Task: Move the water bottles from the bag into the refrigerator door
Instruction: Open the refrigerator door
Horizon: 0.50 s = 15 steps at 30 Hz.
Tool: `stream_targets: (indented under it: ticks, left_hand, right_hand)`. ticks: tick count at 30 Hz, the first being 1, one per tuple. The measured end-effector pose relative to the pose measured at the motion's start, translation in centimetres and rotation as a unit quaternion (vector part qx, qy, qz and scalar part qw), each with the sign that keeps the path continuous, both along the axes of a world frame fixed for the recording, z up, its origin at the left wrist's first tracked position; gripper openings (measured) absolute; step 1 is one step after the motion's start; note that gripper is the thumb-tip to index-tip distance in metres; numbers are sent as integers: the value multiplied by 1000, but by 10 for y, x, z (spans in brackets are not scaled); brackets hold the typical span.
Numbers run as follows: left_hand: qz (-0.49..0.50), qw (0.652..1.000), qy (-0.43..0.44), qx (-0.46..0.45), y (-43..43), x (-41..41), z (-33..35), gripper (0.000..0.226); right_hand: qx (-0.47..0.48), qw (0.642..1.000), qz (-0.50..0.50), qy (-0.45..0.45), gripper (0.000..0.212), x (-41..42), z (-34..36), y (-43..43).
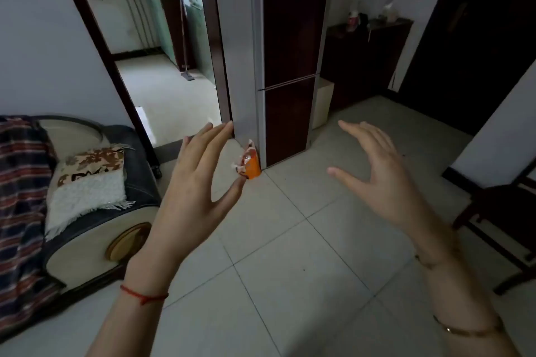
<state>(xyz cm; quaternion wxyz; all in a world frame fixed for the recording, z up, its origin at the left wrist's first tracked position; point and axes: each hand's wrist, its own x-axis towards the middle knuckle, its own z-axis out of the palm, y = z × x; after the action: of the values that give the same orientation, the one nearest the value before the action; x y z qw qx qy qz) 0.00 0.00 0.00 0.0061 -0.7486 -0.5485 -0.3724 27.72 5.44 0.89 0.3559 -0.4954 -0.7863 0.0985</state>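
An orange bag [250, 164] stands on the tiled floor against the lower left corner of the refrigerator [290, 66]. The refrigerator is tall, with dark brown doors and a silver frame, and both doors are closed. No water bottle is visible; the bag's contents are hidden. My left hand [200, 171] is raised in front of me with fingers spread, its thumb tip overlapping the bag in the view. My right hand [374, 171] is held up to the right, fingers apart, holding nothing. Both hands are some way short of the refrigerator.
A sofa [87, 211] with a plaid blanket and cushions fills the left side. A doorway [162, 81] opens left of the refrigerator. A dark cabinet [365, 61] with small items stands to its right. A dark wooden chair [499, 229] sits at the right edge.
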Motion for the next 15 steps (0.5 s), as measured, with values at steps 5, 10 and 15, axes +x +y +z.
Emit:
stream_targets:
  ticks: [5, 10, 15]
  left_hand:
    - [-10, 1000, -3, -21, 44, -5, -10, 75]
    - [-8, 999, -5, -37, 88, -14, -22, 75]
    - [0, 999, -10, -45, 136, -17, -30, 74]
  right_hand:
    - [-25, 1000, -12, -1, 68, -16, -11, 33]
    - [-59, 998, -10, -3, 67, -28, -22, 74]
    - [-71, 998, 1, 0, 67, -34, -32, 126]
